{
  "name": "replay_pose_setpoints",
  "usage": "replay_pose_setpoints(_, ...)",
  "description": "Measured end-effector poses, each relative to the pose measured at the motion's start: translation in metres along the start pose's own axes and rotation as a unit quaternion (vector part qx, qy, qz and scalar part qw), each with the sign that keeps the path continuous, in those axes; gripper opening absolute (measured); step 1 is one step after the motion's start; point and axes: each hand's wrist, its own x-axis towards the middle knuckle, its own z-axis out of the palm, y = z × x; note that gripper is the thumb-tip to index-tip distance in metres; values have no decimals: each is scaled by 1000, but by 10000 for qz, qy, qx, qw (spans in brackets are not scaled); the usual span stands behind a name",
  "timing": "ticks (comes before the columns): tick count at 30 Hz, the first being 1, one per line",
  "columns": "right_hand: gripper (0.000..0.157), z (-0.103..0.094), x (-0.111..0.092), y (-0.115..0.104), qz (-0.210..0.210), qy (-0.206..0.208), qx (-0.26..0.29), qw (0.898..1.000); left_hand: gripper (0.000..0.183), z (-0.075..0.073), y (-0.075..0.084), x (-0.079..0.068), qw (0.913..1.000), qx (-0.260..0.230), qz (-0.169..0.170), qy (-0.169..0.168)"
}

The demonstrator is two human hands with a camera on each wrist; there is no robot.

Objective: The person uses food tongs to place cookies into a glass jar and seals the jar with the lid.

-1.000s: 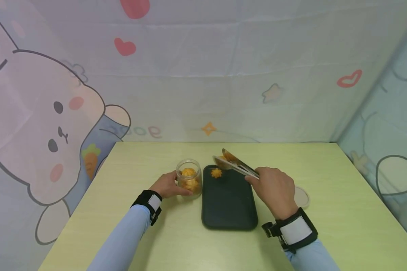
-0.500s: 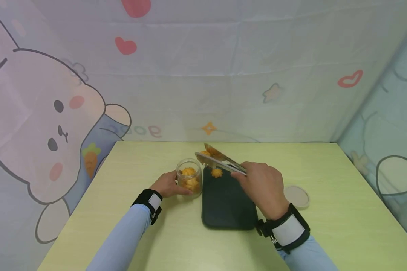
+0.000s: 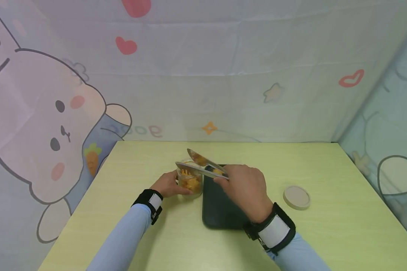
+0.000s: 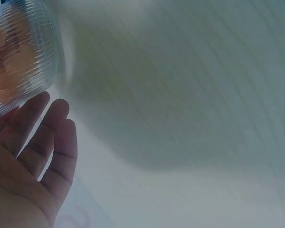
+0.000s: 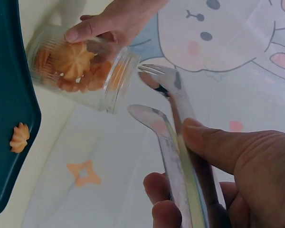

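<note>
My left hand (image 3: 169, 184) steadies a clear ribbed jar (image 3: 199, 190), thumb at the front and fingers at its side. Several orange, star-shaped piped cookies (image 5: 73, 61) fill the lower part of the lidless jar. In my right hand (image 3: 245, 188) are metal tongs (image 3: 203, 171), one arm ending in fork tines. Their tips stand apart over the jar's mouth, with nothing visible between them in the right wrist view. A single cookie (image 5: 20, 137) lies on the dark tray (image 3: 220, 207) beside the jar; the tongs partly cover it in the head view.
A round pale lid (image 3: 296, 197) rests on the light wooden table (image 3: 342, 195), right of my right hand. The tray stands close to the jar's right side. A printed cloth wall (image 3: 240, 75) rises behind the table's far edge.
My right hand has moved left, carrying the tongs from over the tray to the jar's mouth. Orange showed between the tips earlier. The left hand and jar have stayed put.
</note>
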Motion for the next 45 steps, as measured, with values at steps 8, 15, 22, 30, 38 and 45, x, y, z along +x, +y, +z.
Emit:
replay_pose_setpoints(8, 33, -4, 1, 8, 116, 183, 29, 9998, 80, -1, 2, -1, 10000, -39, -71, 26)
replay_pose_setpoints(15, 30, -5, 1, 21, 285, 98, -4, 9995, 78, -1, 3, -3, 10000, -12, -17, 62)
replay_pose_setpoints(22, 32, -1, 1, 33, 451, -62, -37, 9990, 77, -2, 5, -5, 10000, -21, -66, 39)
replay_pose_setpoints(30, 31, 5, 0, 41, 688, -307, -12, 9972, 78, -2, 4, -4, 10000, -18, -31, 53)
replay_pose_setpoints(38, 34, 13, -1, 47, 837, -499, -23, 9952, 77, -1, 0, -2, 10000, 9, 29, 82)
replay_pose_setpoints(45, 41, 26, -1, 56, 1091, -919, -65, 9897, 77, -1, 1, -2, 10000, -25, -29, 35)
